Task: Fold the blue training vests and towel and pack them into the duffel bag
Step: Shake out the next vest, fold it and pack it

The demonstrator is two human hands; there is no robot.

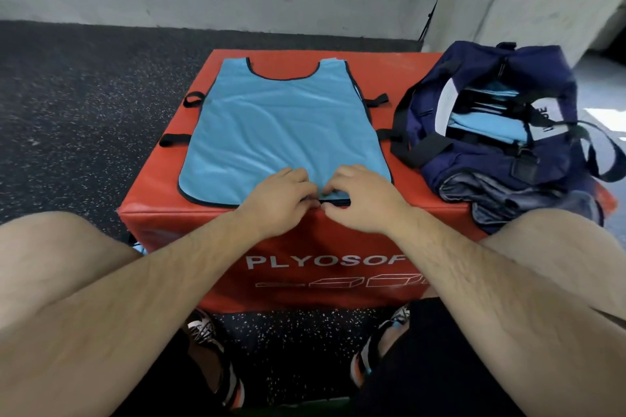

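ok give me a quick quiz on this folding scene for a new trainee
1. True or false: the vest lies spread flat on the red box.
2. Where do the left hand and right hand pinch the vest? A) neckline B) near hem C) side strap
3. Fill in: the open bag already holds folded ____ cloth, and a grey towel lies at its near side.
Key: 1 true; 2 B; 3 blue

forearms (135, 298): bare, hairy | shorts (440, 366): black | trainers (220, 369): black-white, orange trim
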